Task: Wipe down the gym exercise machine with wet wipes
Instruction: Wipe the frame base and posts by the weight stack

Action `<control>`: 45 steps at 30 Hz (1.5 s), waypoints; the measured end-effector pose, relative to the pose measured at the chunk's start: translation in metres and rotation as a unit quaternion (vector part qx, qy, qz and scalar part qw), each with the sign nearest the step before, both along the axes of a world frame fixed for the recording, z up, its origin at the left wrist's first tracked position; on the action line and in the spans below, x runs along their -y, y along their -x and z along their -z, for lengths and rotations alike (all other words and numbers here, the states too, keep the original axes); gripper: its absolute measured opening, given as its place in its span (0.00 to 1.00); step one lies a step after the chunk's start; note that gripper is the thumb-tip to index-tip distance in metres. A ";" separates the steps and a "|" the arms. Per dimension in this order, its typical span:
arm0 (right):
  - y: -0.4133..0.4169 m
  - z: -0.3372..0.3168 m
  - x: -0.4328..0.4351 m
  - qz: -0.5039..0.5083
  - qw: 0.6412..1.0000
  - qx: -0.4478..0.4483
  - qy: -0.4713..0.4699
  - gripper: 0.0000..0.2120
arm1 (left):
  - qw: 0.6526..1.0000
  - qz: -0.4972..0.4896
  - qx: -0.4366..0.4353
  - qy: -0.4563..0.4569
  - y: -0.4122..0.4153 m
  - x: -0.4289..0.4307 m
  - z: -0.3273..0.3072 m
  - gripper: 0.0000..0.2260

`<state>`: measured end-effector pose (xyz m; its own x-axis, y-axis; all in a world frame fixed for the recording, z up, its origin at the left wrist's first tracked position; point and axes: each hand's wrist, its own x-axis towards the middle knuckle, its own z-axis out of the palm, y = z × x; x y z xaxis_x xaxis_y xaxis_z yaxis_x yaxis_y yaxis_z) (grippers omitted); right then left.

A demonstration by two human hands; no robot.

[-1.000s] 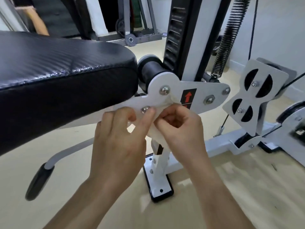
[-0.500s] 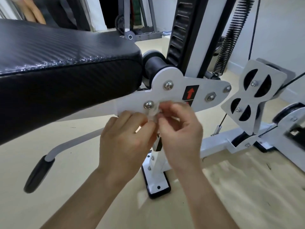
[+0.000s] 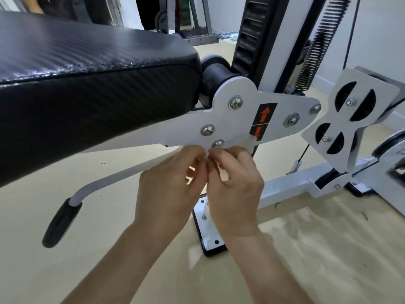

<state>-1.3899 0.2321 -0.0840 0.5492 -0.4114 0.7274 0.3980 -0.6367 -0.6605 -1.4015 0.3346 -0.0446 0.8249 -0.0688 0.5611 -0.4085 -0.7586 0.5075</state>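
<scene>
Dropped below lowest steel bolt of white metal bracket plate; pinching translucent white wet wipe with left hand, right hand.

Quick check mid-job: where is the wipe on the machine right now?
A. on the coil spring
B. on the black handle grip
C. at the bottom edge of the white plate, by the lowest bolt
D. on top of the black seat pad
C: the left hand and right hand pinch the wipe against the bottom edge of the white plate, right beside the lowest bolt.
</scene>
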 end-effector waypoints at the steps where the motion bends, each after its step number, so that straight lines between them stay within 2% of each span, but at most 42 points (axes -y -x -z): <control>1: 0.000 0.000 -0.001 -0.007 1.000 -0.001 -0.017 0.05 | 0.999 0.001 -0.011 0.033 0.001 0.001 -0.001 0.05; 3: 0.003 -0.004 -0.004 -0.042 0.991 -0.028 -0.127 0.05 | 0.998 0.013 -0.005 0.069 0.004 0.003 -0.004 0.08; 5: 0.006 -0.012 -0.008 -0.096 0.965 -0.048 -0.239 0.06 | 0.996 0.032 0.026 0.076 0.006 0.005 -0.010 0.09; 6: 0.006 -0.020 -0.009 -0.109 0.962 -0.032 -0.248 0.05 | 0.995 0.037 0.039 0.080 0.006 0.004 -0.013 0.10; 10: -0.002 -0.025 -0.006 -0.078 0.985 0.022 -0.153 0.02 | 0.994 0.037 0.094 0.035 0.004 -0.004 -0.018 0.08; 14: -0.006 -0.021 0.009 -0.069 0.944 -0.034 -0.320 0.10 | 0.988 0.041 0.126 -0.077 0.002 -0.001 -0.013 0.12; 15: -0.006 -0.023 0.009 -0.058 0.948 -0.027 -0.312 0.11 | 0.986 0.044 0.130 -0.092 0.001 0.001 -0.013 0.12; 18: -0.006 -0.029 -0.005 -0.043 0.981 0.021 -0.188 0.05 | 0.987 0.042 0.130 -0.082 0.001 0.002 -0.016 0.14; 21: -0.003 -0.027 -0.011 -0.041 0.993 0.059 -0.093 0.08 | 0.989 0.028 0.123 -0.081 0.002 -0.002 -0.018 0.12; 25: -0.002 -0.032 -0.010 -0.068 0.990 0.114 0.039 0.13 | 0.984 0.001 0.161 -0.078 0.003 -0.008 -0.015 0.07; 27: -0.001 -0.027 -0.015 -0.085 0.983 0.116 0.110 0.16 | 0.981 -0.026 0.170 -0.091 0.005 -0.017 -0.011 0.04; 29: 0.000 -0.016 -0.014 -0.114 0.974 0.104 0.164 0.14 | 0.977 -0.050 0.169 -0.122 0.013 -0.027 -0.008 0.04; 31: -0.003 -0.014 -0.004 -0.132 0.976 0.091 0.144 0.15 | 0.983 -0.038 0.153 -0.098 0.020 -0.029 -0.011 0.08; 33: -0.010 -0.021 0.007 -0.112 0.988 0.087 0.059 0.13 | 0.987 0.012 0.145 -0.064 0.024 -0.020 -0.023 0.14; 35: -0.012 -0.029 0.014 -0.094 0.991 0.090 0.002 0.08 | 0.963 0.058 0.188 -0.182 0.018 -0.006 -0.034 0.19; 37: -0.011 -0.033 0.013 -0.102 0.991 0.082 -0.036 0.07 | 0.926 0.060 0.220 -0.302 0.008 0.005 -0.035 0.20; 40: -0.009 -0.037 0.013 -0.106 0.985 0.064 -0.123 0.06 | 0.894 0.018 0.188 -0.406 0.000 0.003 -0.036 0.23; 43: -0.015 -0.046 0.026 -0.085 0.987 0.091 -0.100 0.10 | 0.859 -0.011 0.185 -0.477 0.001 -0.006 -0.032 0.25; 45: -0.017 -0.045 0.027 -0.060 0.992 0.103 -0.047 0.13 | 0.858 -0.022 0.191 -0.477 0.001 -0.002 -0.032 0.26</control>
